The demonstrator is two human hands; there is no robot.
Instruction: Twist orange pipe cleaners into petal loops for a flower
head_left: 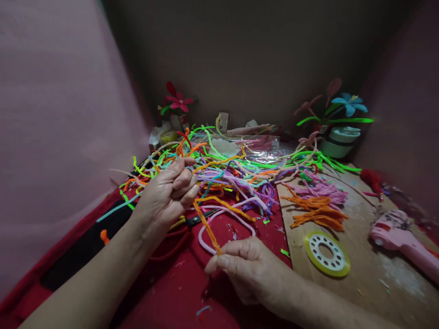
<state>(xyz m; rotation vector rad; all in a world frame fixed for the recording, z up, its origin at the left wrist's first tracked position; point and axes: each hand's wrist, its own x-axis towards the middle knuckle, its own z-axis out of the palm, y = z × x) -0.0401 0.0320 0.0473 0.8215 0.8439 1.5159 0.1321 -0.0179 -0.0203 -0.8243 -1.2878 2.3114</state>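
Observation:
An orange pipe cleaner (206, 228) runs slantwise between my two hands over the red cloth. My left hand (173, 187) is closed in a fist round its upper part, and orange ends stick out above the fingers. Thumb and fingertips of my right hand (245, 265) pinch the lower end. Behind my hands spreads a tangled heap of pipe cleaners (236, 178) in purple, green, orange and other colours. Scissors (199, 218) lie partly hidden under the strand, just right of my left hand.
On the wooden board (363, 274) at right are orange bundles (318, 217), a pink bundle (329, 193), a tape roll (327, 253) and a pink glue gun (404, 242). Pipe-cleaner flowers, one blue (350, 104) and one red (180, 101), stand behind. Pink walls flank both sides.

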